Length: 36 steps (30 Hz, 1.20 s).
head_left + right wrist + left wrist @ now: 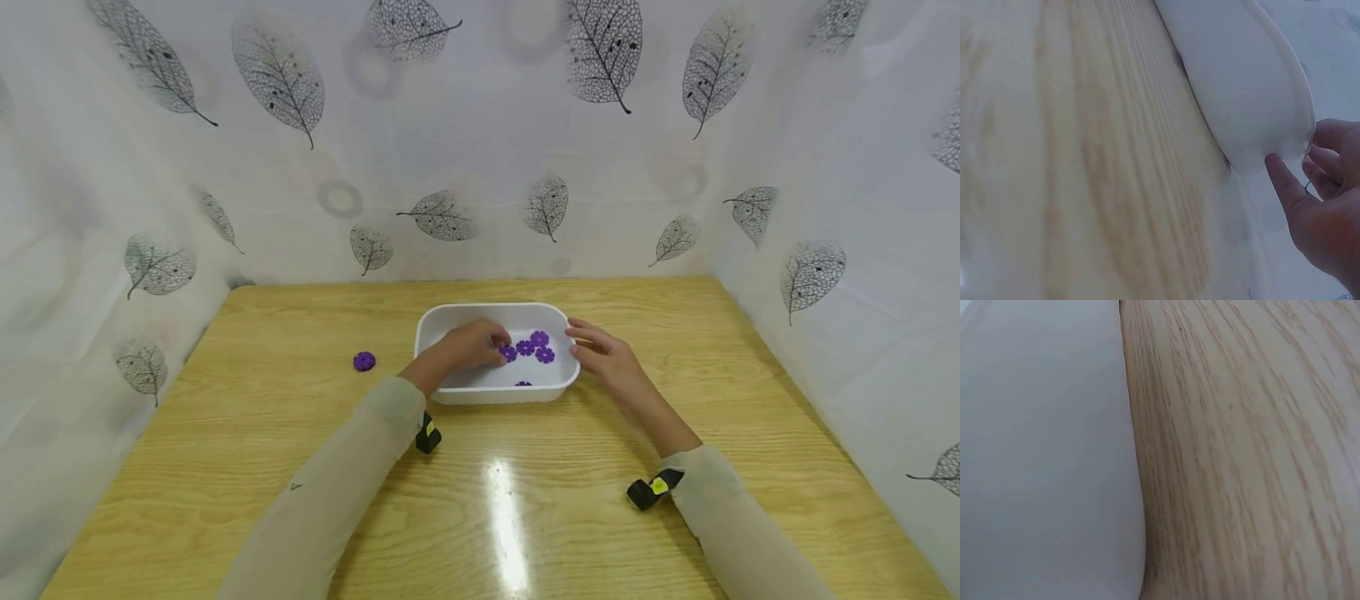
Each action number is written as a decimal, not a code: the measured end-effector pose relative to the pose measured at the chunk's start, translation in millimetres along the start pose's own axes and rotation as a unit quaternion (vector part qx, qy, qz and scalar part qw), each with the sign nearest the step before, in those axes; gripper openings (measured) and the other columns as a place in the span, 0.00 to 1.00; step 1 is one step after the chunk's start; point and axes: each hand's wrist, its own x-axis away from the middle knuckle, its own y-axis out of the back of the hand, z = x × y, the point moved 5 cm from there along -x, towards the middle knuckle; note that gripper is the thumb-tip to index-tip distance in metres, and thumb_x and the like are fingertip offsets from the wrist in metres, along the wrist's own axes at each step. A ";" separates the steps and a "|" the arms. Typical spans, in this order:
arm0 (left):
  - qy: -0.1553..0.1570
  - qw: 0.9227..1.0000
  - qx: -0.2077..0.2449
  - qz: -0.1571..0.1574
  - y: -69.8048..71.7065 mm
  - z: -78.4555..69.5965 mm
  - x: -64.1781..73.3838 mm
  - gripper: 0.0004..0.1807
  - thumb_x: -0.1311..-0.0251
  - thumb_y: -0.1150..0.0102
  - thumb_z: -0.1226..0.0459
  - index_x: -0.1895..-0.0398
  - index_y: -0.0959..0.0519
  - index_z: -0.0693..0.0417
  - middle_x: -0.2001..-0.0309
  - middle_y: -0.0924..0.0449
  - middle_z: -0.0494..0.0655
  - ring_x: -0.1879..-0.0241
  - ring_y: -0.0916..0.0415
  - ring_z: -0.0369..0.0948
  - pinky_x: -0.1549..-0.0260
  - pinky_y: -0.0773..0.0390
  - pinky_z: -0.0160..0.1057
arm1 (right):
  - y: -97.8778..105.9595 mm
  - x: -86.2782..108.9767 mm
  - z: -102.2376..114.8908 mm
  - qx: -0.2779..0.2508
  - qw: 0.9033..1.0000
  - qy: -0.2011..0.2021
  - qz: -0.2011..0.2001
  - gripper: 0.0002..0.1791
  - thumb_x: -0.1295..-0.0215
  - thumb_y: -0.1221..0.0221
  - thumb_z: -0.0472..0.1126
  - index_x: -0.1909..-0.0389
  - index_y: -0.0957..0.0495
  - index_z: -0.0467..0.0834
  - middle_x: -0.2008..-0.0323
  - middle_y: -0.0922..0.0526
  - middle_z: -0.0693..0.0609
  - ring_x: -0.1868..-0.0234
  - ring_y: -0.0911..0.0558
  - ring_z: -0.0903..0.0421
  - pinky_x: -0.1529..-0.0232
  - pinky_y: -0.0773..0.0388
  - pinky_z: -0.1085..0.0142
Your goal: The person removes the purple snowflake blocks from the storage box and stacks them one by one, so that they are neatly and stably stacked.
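A white plastic tub (502, 395) stands on the table, holding several purple flower-shaped discs (539, 338) with notched edges. My left hand (472, 343) reaches over its near left side, thumb and forefinger curled at one purple disc (508, 354) in a pinch. The left wrist view shows only the tub's outer wall (1047, 450) and wood, not the hand. At the right end, my right hand (611, 358) touches the tub with fairly straight fingers. In the right wrist view its thumb (1285, 181) lies against the outer wall, with other fingers by the rim.
One more purple disc (364, 361) lies on the wooden table (300, 450), left of the tub. A pale curtain with leaf prints (480, 150) hangs behind and along both sides. Small black cameras sit at both wrists.
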 end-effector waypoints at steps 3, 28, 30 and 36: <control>-0.004 1.000 0.001 0.001 -0.3 -0.7 -0.3 0.19 0.44 0.34 0.59 0.48 0.22 0.46 0.52 0.22 0.41 0.50 0.27 0.39 0.44 0.29 0.41 | 0.2 -0.1 0.0 0.001 1.000 0.001 -0.002 0.25 0.32 0.42 0.45 0.36 0.30 0.40 0.30 0.38 0.56 0.34 0.32 0.47 0.46 0.25 0.66; -0.026 0.999 0.014 0.033 -2.2 -4.4 4.4 0.21 0.43 0.34 0.56 0.45 0.23 0.43 0.60 0.21 0.40 0.58 0.26 0.37 0.52 0.27 0.39 | 0.2 -0.1 -1.5 -0.008 1.000 -0.006 0.002 0.26 0.32 0.43 0.45 0.35 0.31 0.40 0.28 0.41 0.56 0.33 0.34 0.46 0.45 0.25 0.67; -0.026 0.999 0.017 0.035 -1.3 -6.0 6.0 0.21 0.44 0.33 0.56 0.45 0.22 0.44 0.60 0.21 0.40 0.58 0.26 0.38 0.52 0.27 0.39 | 0.3 -0.4 -1.5 -0.008 1.000 -0.007 0.001 0.26 0.32 0.43 0.45 0.36 0.30 0.40 0.29 0.40 0.56 0.33 0.34 0.47 0.45 0.25 0.67; -0.027 0.999 0.010 0.036 -0.4 -8.5 7.9 0.21 0.44 0.34 0.56 0.46 0.22 0.45 0.59 0.21 0.40 0.57 0.26 0.37 0.51 0.27 0.39 | -0.3 1.0 3.7 -0.012 1.000 -0.005 0.002 0.25 0.32 0.43 0.44 0.37 0.30 0.39 0.29 0.40 0.55 0.34 0.33 0.46 0.46 0.25 0.68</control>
